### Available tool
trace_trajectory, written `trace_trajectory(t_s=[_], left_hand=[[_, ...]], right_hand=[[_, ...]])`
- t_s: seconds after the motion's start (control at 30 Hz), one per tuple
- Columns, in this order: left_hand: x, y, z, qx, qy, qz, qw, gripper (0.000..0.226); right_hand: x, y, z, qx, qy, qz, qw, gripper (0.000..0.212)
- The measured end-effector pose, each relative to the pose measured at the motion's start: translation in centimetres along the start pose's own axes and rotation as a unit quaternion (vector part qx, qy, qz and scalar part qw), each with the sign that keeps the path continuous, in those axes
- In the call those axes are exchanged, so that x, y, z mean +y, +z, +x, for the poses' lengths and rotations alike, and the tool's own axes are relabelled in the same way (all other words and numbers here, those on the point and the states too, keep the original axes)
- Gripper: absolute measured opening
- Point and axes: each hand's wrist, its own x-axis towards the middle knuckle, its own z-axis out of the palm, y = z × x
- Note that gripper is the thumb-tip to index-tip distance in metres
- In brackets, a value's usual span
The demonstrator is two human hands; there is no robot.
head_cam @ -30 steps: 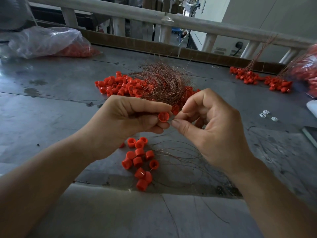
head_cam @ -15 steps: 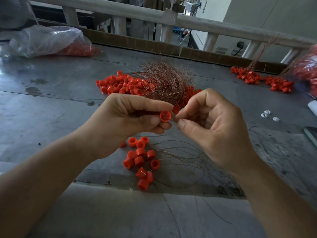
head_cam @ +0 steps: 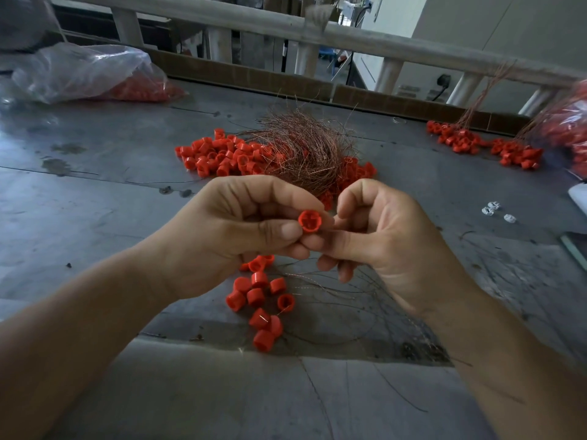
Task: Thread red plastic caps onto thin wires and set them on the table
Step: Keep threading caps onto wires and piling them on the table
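Left hand [head_cam: 241,230] pinches 1 red cap [head_cam: 309,221] before the wire tangle [head_cam: 305,150], right hand [head_cam: 381,236] curled alongside, grasp unclear; threaded caps [head_cam: 259,300] lie on the tangle's near side, while many loose caps [head_cam: 222,154] beside it remain unthreaded.

One view, head-worn, wide-angle. Faces forward and down across the tabletop [head_cam: 95,192]; forearms [head_cam: 79,328] enter from the bottom edge. Close range: red cap [head_cam: 309,221] sits mid-frame between left hand [head_cam: 241,227] and right hand [head_cam: 390,239]. Railing [head_cam: 349,39] bounds the far side, top of frame.
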Motion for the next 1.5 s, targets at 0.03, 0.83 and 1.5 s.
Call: trace_trajectory(t_s=[0.03,0.83,1.5], left_hand=[[0.0,0.0,0.0,0.000,-0.005,-0.005,1.000,0.022],[-0.4,0.2,0.0,0.025,-0.046,-0.007,0.999,0.020],[-0.3,0.2,0.1,0.030,-0.051,-0.004,0.998,0.021]], right_hand=[[0.1,0.1,0.0,-0.004,0.006,0.003,1.000,0.035],[5.0,-5.9,4.8,0.105,0.027,-0.531,0.841,0.044],[4.8,-6.4,4.5,0.166,0.024,-0.476,0.863,0.018]])
